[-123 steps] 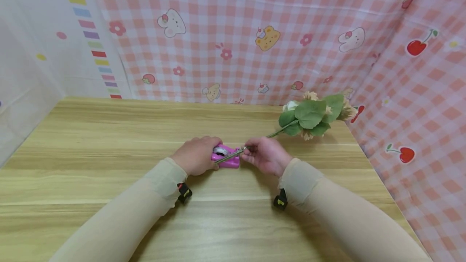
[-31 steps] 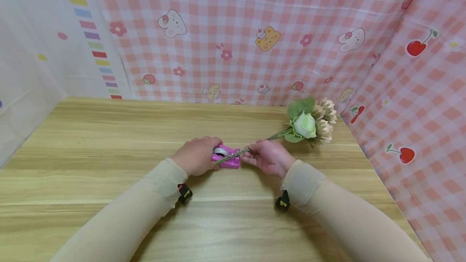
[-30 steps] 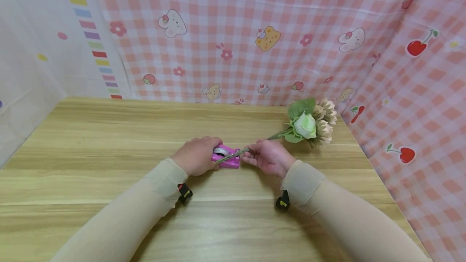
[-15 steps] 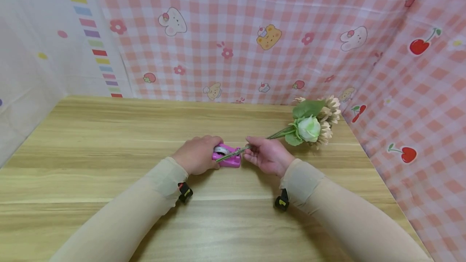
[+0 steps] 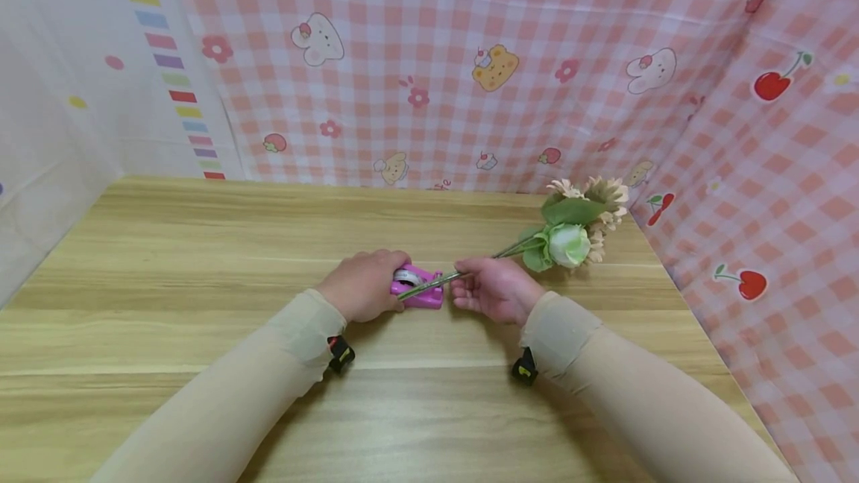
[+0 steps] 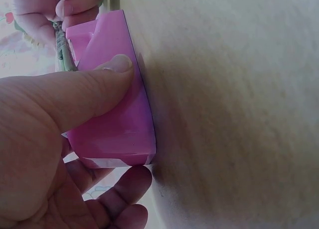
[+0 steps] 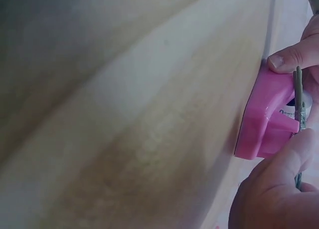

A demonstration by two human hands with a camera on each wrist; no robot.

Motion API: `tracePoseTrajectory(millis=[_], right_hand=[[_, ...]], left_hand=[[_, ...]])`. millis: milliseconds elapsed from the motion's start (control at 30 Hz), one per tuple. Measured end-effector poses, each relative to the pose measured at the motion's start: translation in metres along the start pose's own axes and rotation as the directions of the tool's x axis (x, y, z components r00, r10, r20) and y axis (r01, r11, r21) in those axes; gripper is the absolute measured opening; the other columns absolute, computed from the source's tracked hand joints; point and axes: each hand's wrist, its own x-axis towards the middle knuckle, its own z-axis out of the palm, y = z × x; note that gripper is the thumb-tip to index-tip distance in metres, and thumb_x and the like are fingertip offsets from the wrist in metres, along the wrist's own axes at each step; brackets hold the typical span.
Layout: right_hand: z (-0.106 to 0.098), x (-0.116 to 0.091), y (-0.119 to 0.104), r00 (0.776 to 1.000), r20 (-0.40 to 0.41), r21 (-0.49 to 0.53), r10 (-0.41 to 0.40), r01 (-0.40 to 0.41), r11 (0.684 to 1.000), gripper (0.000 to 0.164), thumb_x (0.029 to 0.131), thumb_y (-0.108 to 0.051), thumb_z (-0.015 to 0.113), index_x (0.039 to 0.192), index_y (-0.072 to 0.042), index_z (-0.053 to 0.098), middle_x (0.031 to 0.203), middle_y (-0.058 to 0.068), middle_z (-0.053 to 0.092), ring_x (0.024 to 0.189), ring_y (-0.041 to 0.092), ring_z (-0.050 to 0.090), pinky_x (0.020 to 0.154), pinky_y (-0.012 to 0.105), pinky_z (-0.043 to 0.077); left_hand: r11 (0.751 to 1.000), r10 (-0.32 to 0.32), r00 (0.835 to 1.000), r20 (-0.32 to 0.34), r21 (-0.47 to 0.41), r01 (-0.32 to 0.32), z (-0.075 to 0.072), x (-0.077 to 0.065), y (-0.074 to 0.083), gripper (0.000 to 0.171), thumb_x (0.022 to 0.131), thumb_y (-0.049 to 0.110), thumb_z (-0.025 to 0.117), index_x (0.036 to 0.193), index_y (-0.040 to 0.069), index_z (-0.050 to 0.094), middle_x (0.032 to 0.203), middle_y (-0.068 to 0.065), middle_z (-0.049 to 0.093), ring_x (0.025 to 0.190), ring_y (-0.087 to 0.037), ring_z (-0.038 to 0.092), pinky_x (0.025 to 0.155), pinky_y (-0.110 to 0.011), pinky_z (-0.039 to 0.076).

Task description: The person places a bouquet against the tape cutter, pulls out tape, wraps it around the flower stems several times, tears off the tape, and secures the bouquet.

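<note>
A pink tape dispenser [image 5: 425, 300] with a roll of tape in it sits on the wooden table. My left hand [image 5: 362, 286] grips its left end; in the left wrist view the thumb [image 6: 94, 92] lies along its side and fingers curl at its end. My right hand [image 5: 498, 291] pinches the stems [image 5: 429, 284] of a bunch of artificial flowers [image 5: 570, 244], seen also in the right wrist view by the hand [image 7: 279, 189]. The stems cross above the dispenser, their cut ends near my left hand. A pale green rose, cream blooms and leaves make up the head, at right.
The wooden table [image 5: 201, 259] reaches back to a pink checked cloth [image 5: 429, 58] hung behind and along the right side. A whitish cloth [image 5: 60, 95] hangs at the left. Black wrist devices [image 5: 341, 354] sit under both cuffs.
The bunch has turned about its stems: leaves faced up several seconds ago, and the green rose shows now. Over the last second it turned slightly more. My left hand and the dispenser stayed put.
</note>
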Motion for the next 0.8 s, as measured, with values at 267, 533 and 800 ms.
tracePoseTrajectory(millis=[267, 533, 800], right_hand=[[-0.0018, -0.0024, -0.0005, 0.999, 0.01, 0.04, -0.046, 0.046, 0.998, 0.019, 0.107, -0.008, 0.055, 0.118, 0.006, 0.061, 0.082, 0.007, 0.069, 0.072, 0.014, 0.069, 0.075, 0.026, 0.064], [-0.0013, -0.0044, -0.0002, 0.998, 0.018, 0.094, -0.06, 0.058, 0.994, 0.013, 0.106, -0.003, 0.054, 0.113, 0.007, 0.06, 0.083, 0.008, 0.068, 0.075, 0.014, 0.069, 0.076, 0.025, 0.064], [-0.0019, -0.0073, -0.0011, 0.997, 0.039, 0.129, -0.06, 0.054, 0.99, 0.01, 0.107, 0.0, 0.05, 0.108, 0.005, 0.058, 0.084, 0.008, 0.066, 0.077, 0.014, 0.068, 0.08, 0.024, 0.064]], left_hand=[[1.0, -0.007, 1.0, 0.004, -0.004, 0.007, -0.0008, -0.0002, 0.0008, 0.064, 0.089, 0.034, 0.085, 0.145, 0.017, 0.057, 0.138, -0.006, 0.066, 0.124, -0.032, 0.064, 0.11, -0.052, 0.05], [1.0, -0.007, 1.0, 0.002, -0.002, 0.007, -0.0014, -0.0012, 0.0019, 0.063, 0.089, 0.034, 0.084, 0.144, 0.018, 0.057, 0.139, -0.005, 0.065, 0.124, -0.032, 0.064, 0.111, -0.051, 0.05], [1.0, -0.002, 1.0, 0.002, 0.003, 0.002, -0.0016, -0.0019, 0.0017, 0.065, 0.09, 0.035, 0.084, 0.146, 0.016, 0.056, 0.143, -0.007, 0.064, 0.127, -0.033, 0.062, 0.113, -0.052, 0.049]])
